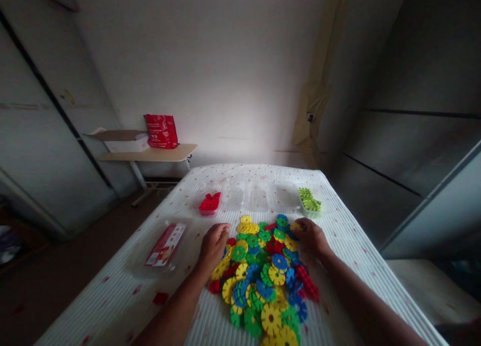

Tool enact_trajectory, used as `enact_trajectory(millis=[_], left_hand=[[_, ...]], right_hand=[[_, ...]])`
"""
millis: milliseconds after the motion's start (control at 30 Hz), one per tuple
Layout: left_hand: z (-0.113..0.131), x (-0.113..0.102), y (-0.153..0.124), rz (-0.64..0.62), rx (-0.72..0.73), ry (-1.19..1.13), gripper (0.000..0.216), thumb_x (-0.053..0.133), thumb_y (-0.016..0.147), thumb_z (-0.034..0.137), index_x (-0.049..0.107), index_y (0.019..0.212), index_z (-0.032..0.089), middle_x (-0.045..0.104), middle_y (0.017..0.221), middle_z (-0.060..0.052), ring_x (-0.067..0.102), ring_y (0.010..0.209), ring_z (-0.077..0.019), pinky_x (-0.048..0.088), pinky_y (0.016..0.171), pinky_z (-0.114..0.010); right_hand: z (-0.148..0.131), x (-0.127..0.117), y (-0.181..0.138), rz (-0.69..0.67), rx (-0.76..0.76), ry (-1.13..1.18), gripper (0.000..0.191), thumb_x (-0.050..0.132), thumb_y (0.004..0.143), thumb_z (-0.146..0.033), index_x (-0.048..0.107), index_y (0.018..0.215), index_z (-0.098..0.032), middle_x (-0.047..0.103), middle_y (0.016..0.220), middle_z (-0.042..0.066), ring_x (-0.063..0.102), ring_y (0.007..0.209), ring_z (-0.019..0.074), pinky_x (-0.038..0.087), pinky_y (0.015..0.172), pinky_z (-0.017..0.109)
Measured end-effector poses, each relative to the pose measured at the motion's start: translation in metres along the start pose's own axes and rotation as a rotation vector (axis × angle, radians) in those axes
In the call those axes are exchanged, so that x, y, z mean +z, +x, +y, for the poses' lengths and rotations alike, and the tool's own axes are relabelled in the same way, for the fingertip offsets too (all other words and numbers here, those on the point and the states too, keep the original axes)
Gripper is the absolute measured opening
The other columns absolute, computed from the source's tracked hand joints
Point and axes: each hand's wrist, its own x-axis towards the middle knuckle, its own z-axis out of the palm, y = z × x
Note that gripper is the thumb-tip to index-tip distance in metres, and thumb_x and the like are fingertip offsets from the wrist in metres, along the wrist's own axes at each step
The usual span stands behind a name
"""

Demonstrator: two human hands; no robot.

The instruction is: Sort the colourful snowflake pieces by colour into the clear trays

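A heap of red, yellow, green and blue toothed plastic discs (263, 273) lies on the white striped table (338, 226). My left hand (213, 245) rests on the heap's left edge with its fingers curled down. At the heap's far right edge my right hand (310, 236) has its fingers closed over the discs; what they hold is hidden. Behind the heap stands a row of clear plastic trays (259, 196). The left one holds red discs (210, 203), the right one light green discs (309, 200).
A clear lid with a red and white printed card (166, 244) lies left of the heap. A small red piece (160, 298) lies near the front left. A side table with a red bag (161, 131) and a box stands by the back wall.
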Motion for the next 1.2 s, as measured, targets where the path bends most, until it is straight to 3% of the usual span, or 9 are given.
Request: enact_trajectory(millis=[133, 233, 333, 433, 700, 967, 1200], left_hand=[[-0.008, 0.001, -0.009, -0.042, -0.002, -0.026, 0.032, 0.038, 0.082, 0.039, 0.063, 0.088, 0.018, 0.067, 0.091, -0.006, 0.061, 0.088, -0.0179, 0.047, 0.082, -0.029], [-0.009, 0.001, -0.013, -0.068, 0.02, -0.043, 0.032, 0.039, 0.083, 0.04, 0.062, 0.085, 0.018, 0.066, 0.088, -0.006, 0.06, 0.087, -0.0177, 0.046, 0.082, -0.028], [-0.01, 0.001, -0.013, -0.069, 0.007, -0.082, 0.032, 0.039, 0.084, 0.04, 0.062, 0.086, 0.018, 0.066, 0.089, -0.005, 0.06, 0.088, -0.0176, 0.046, 0.082, -0.028], [-0.011, 0.001, -0.012, -0.078, 0.0, -0.107, 0.032, 0.039, 0.084, 0.04, 0.062, 0.087, 0.018, 0.065, 0.09, -0.005, 0.06, 0.088, -0.0175, 0.046, 0.083, -0.028], [-0.012, 0.002, -0.013, -0.087, 0.013, -0.081, 0.032, 0.04, 0.083, 0.042, 0.061, 0.084, 0.019, 0.064, 0.088, -0.006, 0.059, 0.088, -0.018, 0.046, 0.083, -0.029], [-0.012, 0.001, -0.013, -0.082, 0.045, -0.034, 0.03, 0.039, 0.083, 0.038, 0.062, 0.083, 0.018, 0.064, 0.088, -0.006, 0.058, 0.087, -0.0175, 0.045, 0.082, -0.029], [-0.013, 0.002, -0.012, -0.091, 0.041, -0.008, 0.031, 0.038, 0.083, 0.04, 0.061, 0.083, 0.019, 0.064, 0.087, -0.006, 0.059, 0.087, -0.0178, 0.046, 0.082, -0.029]], right_hand=[[-0.007, -0.016, -0.003, -0.097, 0.118, 0.328, 0.026, 0.061, 0.062, -0.036, 0.062, 0.079, -0.017, 0.064, 0.072, 0.002, 0.056, 0.064, 0.0158, 0.042, 0.057, 0.026], [-0.017, -0.028, -0.008, -0.253, 0.109, 0.516, 0.034, 0.064, 0.061, -0.042, 0.062, 0.083, -0.016, 0.062, 0.067, 0.0, 0.05, 0.054, 0.0108, 0.036, 0.049, 0.024], [-0.025, -0.033, -0.014, -0.419, 0.077, 0.523, 0.04, 0.067, 0.059, -0.042, 0.063, 0.089, -0.015, 0.061, 0.065, 0.0, 0.047, 0.052, 0.0098, 0.035, 0.048, 0.023], [-0.027, -0.031, -0.019, -0.494, 0.017, 0.436, 0.037, 0.064, 0.06, -0.037, 0.066, 0.09, -0.016, 0.065, 0.075, 0.002, 0.053, 0.061, 0.0136, 0.04, 0.054, 0.025], [-0.026, -0.019, -0.024, -0.412, -0.23, -0.005, 0.028, 0.056, 0.067, -0.023, 0.069, 0.092, -0.021, 0.066, 0.083, 0.002, 0.058, 0.072, 0.0173, 0.044, 0.066, 0.027], [-0.015, -0.008, -0.025, -0.306, -0.268, -0.032, 0.029, 0.06, 0.067, -0.025, 0.067, 0.095, -0.023, 0.06, 0.087, 0.004, 0.056, 0.076, 0.0171, 0.045, 0.069, 0.028], [-0.014, -0.008, -0.026, -0.328, -0.253, -0.035, 0.027, 0.062, 0.065, -0.025, 0.065, 0.092, -0.022, 0.061, 0.088, 0.002, 0.056, 0.075, 0.016, 0.045, 0.067, 0.026]])
